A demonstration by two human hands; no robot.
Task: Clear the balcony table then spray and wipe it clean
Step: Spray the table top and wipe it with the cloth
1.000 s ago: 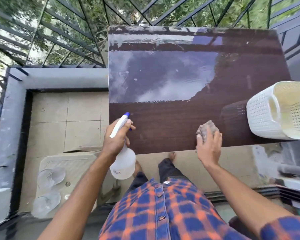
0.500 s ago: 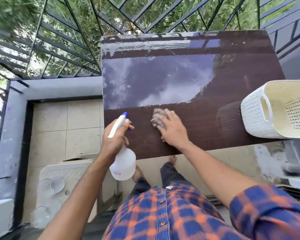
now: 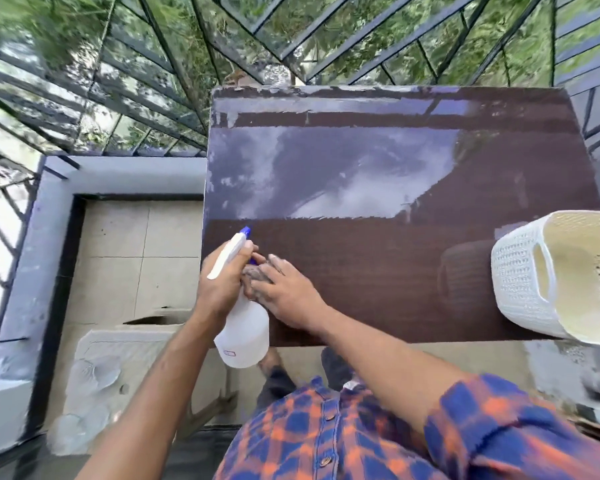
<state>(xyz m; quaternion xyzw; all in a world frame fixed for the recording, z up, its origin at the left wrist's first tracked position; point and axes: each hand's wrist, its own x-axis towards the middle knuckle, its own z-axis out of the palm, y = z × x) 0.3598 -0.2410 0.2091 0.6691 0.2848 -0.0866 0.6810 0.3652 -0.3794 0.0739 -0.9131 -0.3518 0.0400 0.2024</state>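
Observation:
The dark brown balcony table [image 3: 378, 258] fills the middle of the view, glossy and wet across its far half. My left hand [image 3: 222, 282] grips a white spray bottle [image 3: 245, 336] with a blue nozzle at the table's near left corner. My right hand [image 3: 284, 292] presses a grey cloth [image 3: 253, 273] flat on the table right beside the bottle. The cloth is mostly hidden under my fingers and behind my left hand.
A white perforated plastic basket [image 3: 520, 282] lies on the table's near right edge. A black metal railing [image 3: 153, 81] runs behind and to the left. On the tiled floor at lower left sits a pale board [image 3: 118, 358] with clear glass dishes [image 3: 96, 372].
My right hand has slid the cloth leftward along the table's near edge, from near the basket to beside the spray bottle. My left hand has kept the bottle in about the same place.

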